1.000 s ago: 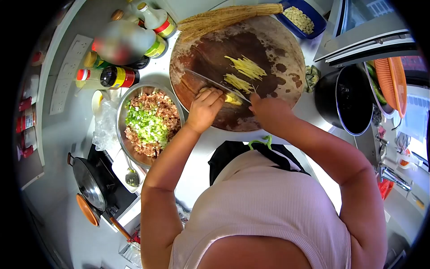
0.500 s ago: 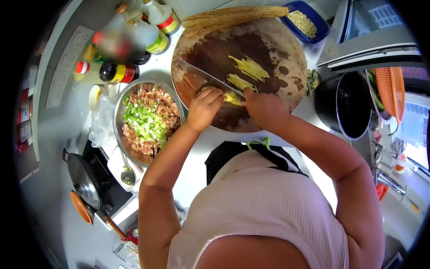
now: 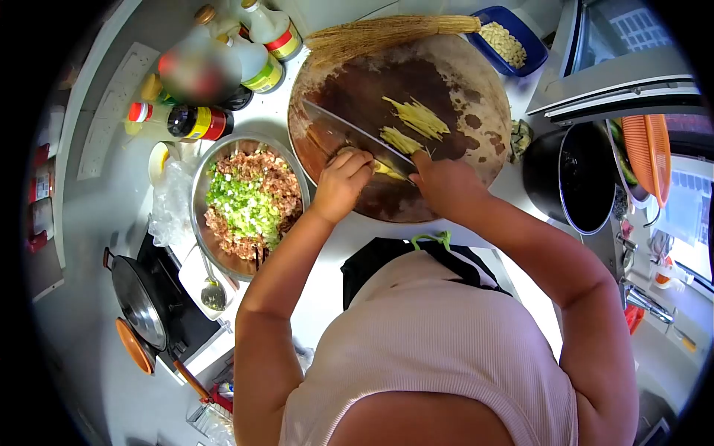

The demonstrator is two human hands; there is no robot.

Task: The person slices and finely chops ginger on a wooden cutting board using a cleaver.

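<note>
On the round wooden chopping board (image 3: 476, 82), my right hand (image 3: 448, 183) is closed round the handle end of a large knife (image 3: 357, 134), whose blade slants up to the left. My left hand (image 3: 344, 182) has its fingers curled over a yellow piece of food (image 3: 387, 171), which shows between that hand and the knife. Beyond the blade lie yellow strips (image 3: 418, 117) and a smaller bunch of strips (image 3: 400, 140).
At the left stands a metal bowl (image 3: 196, 201) of minced meat and chopped green onion, with bottles (image 3: 264, 70) behind it. A straw brush (image 3: 387, 28) and a blue container (image 3: 537, 53) lie at the far edge. A black pot (image 3: 547, 167) stands at the right.
The knife and my right hand have shifted slightly right and toward me. The fingers of my left hand are curled a little more. The whole view has moved slightly.
</note>
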